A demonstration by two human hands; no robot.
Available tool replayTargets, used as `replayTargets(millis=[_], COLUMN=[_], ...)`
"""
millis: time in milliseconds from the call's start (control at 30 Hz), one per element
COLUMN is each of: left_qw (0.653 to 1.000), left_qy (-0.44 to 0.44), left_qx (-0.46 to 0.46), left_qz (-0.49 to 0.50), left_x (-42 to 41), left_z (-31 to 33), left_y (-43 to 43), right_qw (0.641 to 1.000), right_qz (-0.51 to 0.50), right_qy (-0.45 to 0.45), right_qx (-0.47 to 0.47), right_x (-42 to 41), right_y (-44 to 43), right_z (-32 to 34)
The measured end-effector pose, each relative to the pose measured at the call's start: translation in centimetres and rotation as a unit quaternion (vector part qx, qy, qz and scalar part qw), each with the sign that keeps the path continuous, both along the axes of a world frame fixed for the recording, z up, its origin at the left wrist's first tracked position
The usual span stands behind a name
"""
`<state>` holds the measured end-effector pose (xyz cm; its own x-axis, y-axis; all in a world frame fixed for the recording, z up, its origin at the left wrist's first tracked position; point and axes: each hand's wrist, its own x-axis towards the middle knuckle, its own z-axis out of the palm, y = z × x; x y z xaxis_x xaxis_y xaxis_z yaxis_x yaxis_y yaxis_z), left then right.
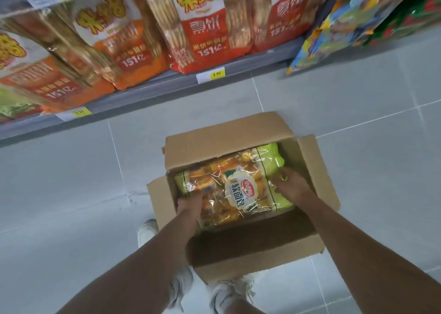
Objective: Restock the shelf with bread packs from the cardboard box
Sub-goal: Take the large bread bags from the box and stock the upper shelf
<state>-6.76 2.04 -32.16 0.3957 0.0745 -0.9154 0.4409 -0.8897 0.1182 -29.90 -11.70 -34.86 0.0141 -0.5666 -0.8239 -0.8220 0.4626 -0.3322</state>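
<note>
Since the bread pack (238,189) lies flat in the cardboard box (250,263), the left hand (189,202) and right hand (290,185) take opposite ends, fingers curled onto the film, pack between them, likely to lift it level toward the shelf (155,88).

Pale grey tiled floor (71,194), white grout lines (116,151)

Left hand (188,204) and right hand (292,186): bare, with forearms bare up to frame edge. Feet: white lace-up sneakers (225,295) with white laces; small dark lettering on right sneaker, too blurred to read.
</note>
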Motion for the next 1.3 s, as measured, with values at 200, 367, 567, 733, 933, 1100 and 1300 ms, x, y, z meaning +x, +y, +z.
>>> replayTargets(millis=[200, 367, 567, 733, 933, 1100, 1300], left_qw=[0.997, 0.996, 0.997, 0.997, 0.998, 0.995, 0.985], left_qy=[-0.007, 0.006, -0.038, -0.055, -0.025, -0.031, -0.047], left_qx=[-0.035, -0.044, -0.052, -0.047, -0.049, -0.08, -0.147], left_qz=[0.067, 0.075, 0.04, 0.015, -0.029, -0.052, -0.077], left_x=[0.2, 0.3, -0.5, -1.2, -0.6, 0.6, 3.8], left_z=[-3.4, -4.3, -2.4, 1.8, 9.4, 19.3, 34.2], left_y=[-0.2, -0.2, 0.0, -0.6, -1.6, -3.1, -4.1], right_qw=[0.999, 0.999, 0.997, 0.996, 0.994, 0.991, 0.983], right_qz=[-0.002, 0.0, 0.024, 0.017, 0.012, 0.012, -0.005], right_qy=[0.031, 0.042, 0.053, 0.056, 0.069, 0.071, 0.009], right_qx=[-0.018, 0.004, -0.047, -0.065, -0.083, -0.109, -0.184], right_x=[0.9, 0.3, -0.3, -0.7, -1.6, -1.4, -0.4], right_y=[-1.1, -0.6, -0.2, 0.8, 0.5, -0.5, -2.6], right_z=[-3.8, -4.2, -2.1, 2.3, 11.3, 22.1, 37.9])
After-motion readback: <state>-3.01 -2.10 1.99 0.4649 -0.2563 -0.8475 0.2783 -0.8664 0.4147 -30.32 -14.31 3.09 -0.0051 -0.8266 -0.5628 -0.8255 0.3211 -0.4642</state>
